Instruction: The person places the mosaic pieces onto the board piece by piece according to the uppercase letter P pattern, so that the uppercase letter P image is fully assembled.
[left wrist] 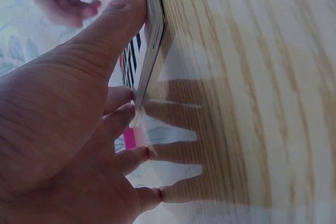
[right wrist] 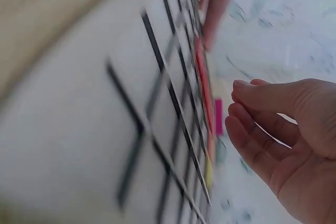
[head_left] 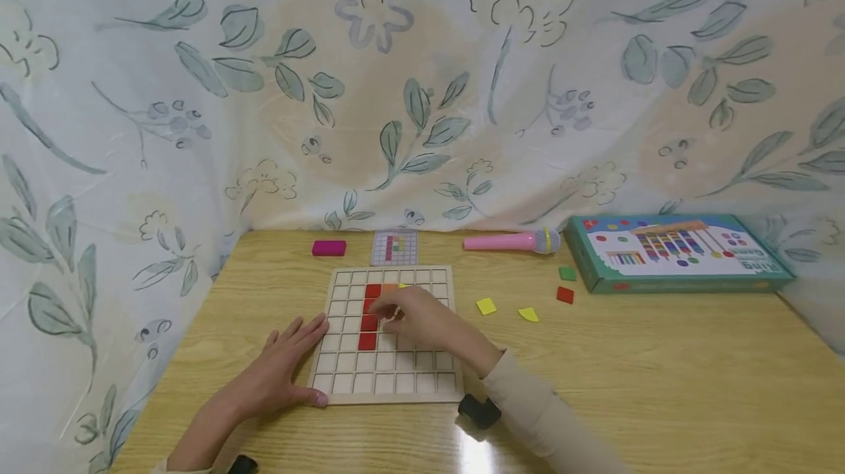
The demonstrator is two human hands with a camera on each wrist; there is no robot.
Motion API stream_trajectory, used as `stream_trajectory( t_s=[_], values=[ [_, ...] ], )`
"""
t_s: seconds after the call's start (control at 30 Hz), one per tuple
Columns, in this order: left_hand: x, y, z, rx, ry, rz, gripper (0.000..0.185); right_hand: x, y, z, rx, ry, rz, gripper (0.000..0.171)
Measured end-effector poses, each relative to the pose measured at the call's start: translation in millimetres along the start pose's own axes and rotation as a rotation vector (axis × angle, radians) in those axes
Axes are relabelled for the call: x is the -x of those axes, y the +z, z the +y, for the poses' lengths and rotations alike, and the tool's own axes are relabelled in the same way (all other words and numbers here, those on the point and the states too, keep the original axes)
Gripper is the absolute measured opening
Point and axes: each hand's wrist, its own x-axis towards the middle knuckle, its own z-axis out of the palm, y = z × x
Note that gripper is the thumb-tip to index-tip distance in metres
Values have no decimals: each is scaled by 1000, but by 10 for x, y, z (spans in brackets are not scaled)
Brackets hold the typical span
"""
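Left hand [head_left: 280,367] lies flat, bracing grid board [head_left: 389,386]; right hand [head_left: 422,320], fingers loosely curled over red tiles [head_left: 368,323], grip indiscernible, could knock them askew

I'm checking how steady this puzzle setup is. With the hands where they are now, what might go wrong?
The right hand hovers low over the red tiles already set in the grid board; a brush of its fingers might knock them out of their squares. The left hand only rests flat at the board's left edge, so a sideways push may slide the board on the smooth table. The loose yellow tiles lie near the right sleeve, which might sweep them away.
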Motion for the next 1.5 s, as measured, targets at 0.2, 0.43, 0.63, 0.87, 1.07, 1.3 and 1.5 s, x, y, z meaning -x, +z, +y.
stream_trajectory(
  t_s=[0.2, 0.43, 0.63, 0.87, 1.07, 1.3, 1.5],
  values=[
    [18, -1, -2, 7, -8, -2, 110, 287, -372, 272, 7, 52, 94, 26],
    [7, 5, -9, 3, -20, -16, 110, 733, -783, 681, 124, 170, 180, 28],
    [6, 2, -9, 5, -24, -19, 110, 1110, -1051, 956, 187, 211, 221, 31],
    [4, 8, -11, 0, -20, -11, 111, 1381, -1216, 1156, 267, 233, 241, 33],
    [3, 17, -24, -1, -15, -7, 111, 1502, -1224, 1283, 334, 200, 242, 31],
    [7, 8, -12, 7, -17, -10, 111, 1534, -1215, 1323, 342, 257, 243, 29],
    [3, 0, 2, 2, -3, 2, 110, 1551, -1226, 1291, 332, 340, 248, 32]
  ],
)
